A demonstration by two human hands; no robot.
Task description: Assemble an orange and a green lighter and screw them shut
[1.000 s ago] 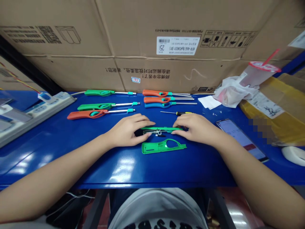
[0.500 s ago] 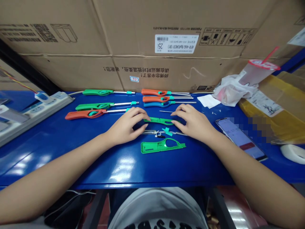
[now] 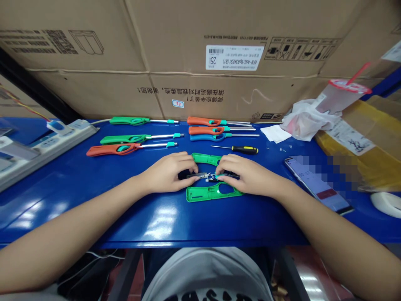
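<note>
Between my hands lie the inner parts of a lighter: a clear fuel tank (image 3: 203, 175), white wires and a small black igniter piece (image 3: 212, 178). My left hand (image 3: 171, 172) pinches the outer end of the tank between thumb and fingers. The thumb and fingers of my right hand (image 3: 246, 173) close on the teal trigger (image 3: 217, 177), which they mostly cover. Just behind is one green handle half (image 3: 205, 158), partly hidden by my right fingers. The other green handle half (image 3: 206, 192) lies in front, hollow side up, its right end under my right hand.
Behind the parts is a black and yellow screwdriver (image 3: 246, 149). Several whole lighters lie farther back, including a blue one (image 3: 205, 137) and an orange one (image 3: 108, 150). A phone (image 3: 316, 184), mouse (image 3: 387, 204) and bagged drink cup (image 3: 340, 94) are right; a power strip (image 3: 46, 146) is left.
Both hands have come toward me, from the far green handle half to the inner parts, and closed on them. The screwdriver handle, hidden before, now shows.
</note>
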